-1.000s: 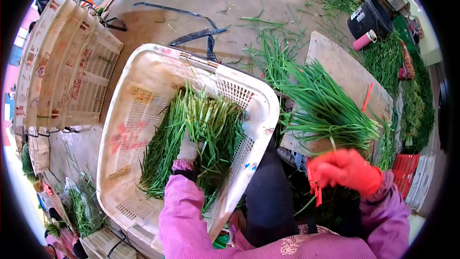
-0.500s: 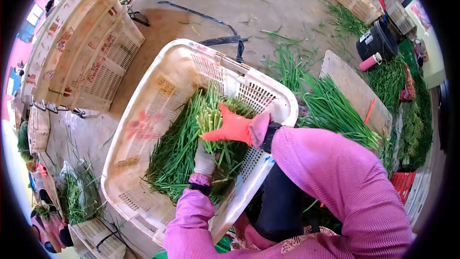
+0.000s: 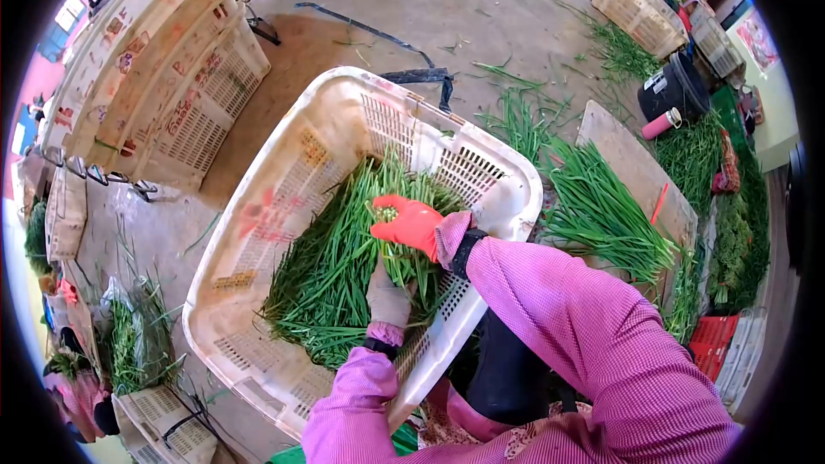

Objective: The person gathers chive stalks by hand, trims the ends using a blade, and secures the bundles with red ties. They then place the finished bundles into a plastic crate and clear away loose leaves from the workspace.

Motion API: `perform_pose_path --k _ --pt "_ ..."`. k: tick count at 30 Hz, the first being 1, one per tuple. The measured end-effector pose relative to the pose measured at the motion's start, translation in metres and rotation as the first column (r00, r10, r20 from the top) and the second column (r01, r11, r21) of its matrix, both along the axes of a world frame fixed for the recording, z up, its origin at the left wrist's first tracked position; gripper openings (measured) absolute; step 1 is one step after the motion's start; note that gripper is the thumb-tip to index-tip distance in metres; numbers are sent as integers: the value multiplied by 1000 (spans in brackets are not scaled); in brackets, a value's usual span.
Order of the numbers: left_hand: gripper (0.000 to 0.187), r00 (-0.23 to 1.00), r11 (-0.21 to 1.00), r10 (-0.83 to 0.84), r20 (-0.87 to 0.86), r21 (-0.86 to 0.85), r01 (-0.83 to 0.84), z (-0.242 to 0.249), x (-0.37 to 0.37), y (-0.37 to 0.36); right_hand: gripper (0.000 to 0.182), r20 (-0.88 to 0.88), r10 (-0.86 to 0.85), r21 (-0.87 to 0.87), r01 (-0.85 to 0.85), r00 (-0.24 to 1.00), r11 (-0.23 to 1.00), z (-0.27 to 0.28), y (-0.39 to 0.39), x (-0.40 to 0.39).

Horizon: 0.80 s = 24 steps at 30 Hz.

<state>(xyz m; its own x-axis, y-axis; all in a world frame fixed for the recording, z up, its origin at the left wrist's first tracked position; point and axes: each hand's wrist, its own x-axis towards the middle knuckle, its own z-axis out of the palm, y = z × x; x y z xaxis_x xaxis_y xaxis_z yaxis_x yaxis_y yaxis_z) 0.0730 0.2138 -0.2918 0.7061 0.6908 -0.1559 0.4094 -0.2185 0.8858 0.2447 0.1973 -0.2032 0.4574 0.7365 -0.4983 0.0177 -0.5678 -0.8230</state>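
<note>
A white plastic basket point(image 3: 258, 198) stands tilted in front of me, partly filled with long green stalks point(image 3: 331, 292). My right hand point(image 3: 408, 228), in an orange glove, is wrapped round the cut ends of a green bunch inside the basket. Just below it, my left hand point(image 3: 389, 299), in a pale greyish glove, holds the same bunch lower down; its fingers are partly hidden by leaves. Outside the basket to the right, more green stalks point(image 3: 606, 215) lie beside and over a board point(image 3: 636, 155).
Stacked white baskets point(image 3: 172, 94) stand at the upper left. A black bucket point(image 3: 675, 86) and a pink cylinder point(image 3: 661, 124) are at the upper right, near a red crate point(image 3: 712, 345). Black strapping point(image 3: 369, 30) lies on the floor. Another person point(image 3: 79, 395) is at the lower left.
My right hand has closed round the bunch's cut ends, where its fingers were spread before. My left hand has shifted slightly right. The view has shifted a little.
</note>
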Motion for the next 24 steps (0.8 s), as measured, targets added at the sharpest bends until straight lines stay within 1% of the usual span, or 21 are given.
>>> perform_pose_path --k 1,2,4,5,6,8,9,10,12,13,14,15,16,17,18,19,20,21,22,23,24 --pt "86 984 995 -55 -167 67 67 0 -6 2 51 114 54 -40 -49 992 998 -4 -1 1" --pt "86 985 996 -57 -165 64 68 0 -8 3 51 115 53 -43 -48 992 998 -11 -1 1" --pt "97 963 957 -142 -230 215 193 18 -12 3 43 311 155 -50 -147 938 988 -20 -2 -1" --pt "108 918 958 -143 -369 183 222 31 -13 5 39 282 164 -22 -165 945 986 -19 -4 0" --pt "108 917 957 -145 -371 182 225 44 -14 6 39 280 162 -21 -162 946 987 -12 -4 1" --pt "112 926 933 32 -376 343 107 63 -16 8 42 192 215 -80 -203 958 976 3 -6 1" --pt "113 951 905 75 -299 420 60 69 -14 10 38 204 211 -102 -193 956 976 8 -8 0" --pt "113 950 905 75 -302 422 63 69 -11 8 38 201 210 -99 -193 957 976 12 -8 -3" --pt "117 970 812 73 -231 578 77 69 1 5 40 128 215 -126 -200 968 972 20 -7 -8" --pt "119 959 981 -59 -278 163 107 83 17 13 39 305 181 17 -195 935 981 -8 -9 -18" --pt "108 993 975 49 104 212 -70 -15 11 7 40 433 145 30 -175 890 984 -2 -10 -30" --pt "96 873 841 421 245 -467 -275 -18 27 7 41 335 162 -25 -163 928 986 8 -9 -29" --pt "85 669 294 738 86 -934 -204 -20 41 8 43 229 168 -81 -153 959 985 16 -10 -28" --pt "85 674 297 733 89 -934 -200 -32 42 9 43 232 161 -79 -146 959 986 23 -12 -27" --pt "71 726 339 652 219 -941 -21 -54 34 9 44 212 219 -88 -204 953 975 27 -16 -27" --pt "57 750 360 562 350 -919 159 -53 31 10 45 189 276 -96 -262 942 960 27 -21 -27" --pt "57 754 357 558 346 -920 158 -52 26 16 45 185 270 -97 -256 945 962 18 -23 -25" --pt "51 931 828 145 335 -556 71 -24 25 23 46 278 225 28 -242 934 970 -1 -24 -22" --pt "45 980 981 -193 42 12 193 -4 25 26 47 362 168 151 -235 917 960 -12 -27 -19" --pt "44 946 886 71 317 -455 86 4 25 23 50 227 257 45 -274 939 961 24 -25 2" --pt "47 965 910 44 258 -410 68 -12 19 38 50 252 245 52 -266 936 963 42 -29 21"
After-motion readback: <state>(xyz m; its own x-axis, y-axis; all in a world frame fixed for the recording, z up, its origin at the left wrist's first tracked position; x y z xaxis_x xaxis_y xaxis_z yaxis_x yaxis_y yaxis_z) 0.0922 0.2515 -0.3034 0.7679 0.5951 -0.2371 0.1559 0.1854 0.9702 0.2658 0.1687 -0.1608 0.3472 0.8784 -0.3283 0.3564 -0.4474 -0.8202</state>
